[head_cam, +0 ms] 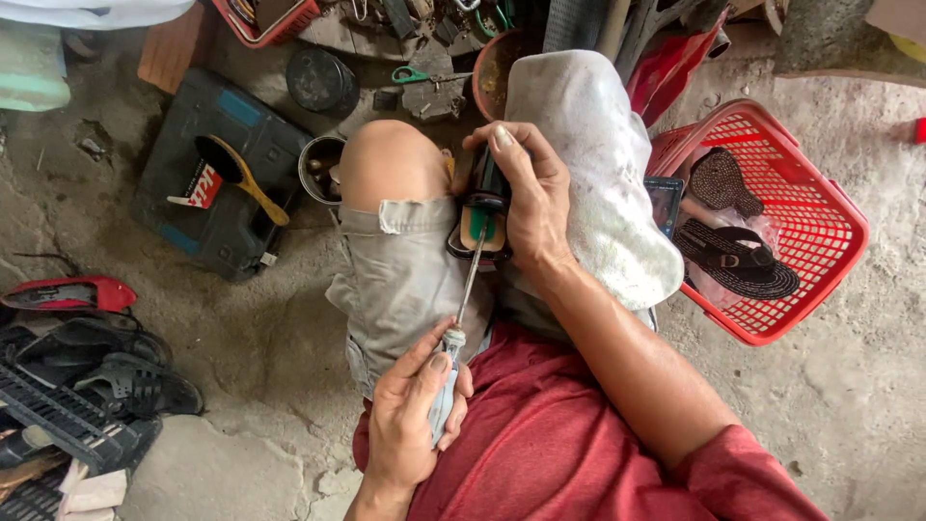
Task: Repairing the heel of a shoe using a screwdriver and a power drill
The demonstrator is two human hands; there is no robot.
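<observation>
Left hand [410,420] closed around the pale handle of a screwdriver [461,304], thumb laid along the top, shaft slanting up and away toward the knees. Right hand [526,198] wrapped over the heel end of a dark shoe [484,217], fingers curled down its far side, pinning it upright between the thighs. Tip of the shaft buried inside the shoe, against the green-and-tan insole — exact contact point hidden by the rim.

Step in hand, judging by the pose: prying or scraping at the inner sole, mid-stroke rather than at the start or finish. Next move likely to call for a firm clamp from the right hand and a short, controlled push from the left, kept low so the tip does not skip out toward the fingers.

Further out: a white cloth [603,174] draped over the right leg, grey shorts [400,275] on the left, red shirt [540,444] below. To the right, a red plastic basket [820,207] with dark sandals inside. To the left on the concrete floor [260,338], a dark tool case [217,207] carrying a wooden-handled brush [241,178], a small tin [318,166] just beside the knee — and a heap of worn shoes [82,386] at the edge.
</observation>
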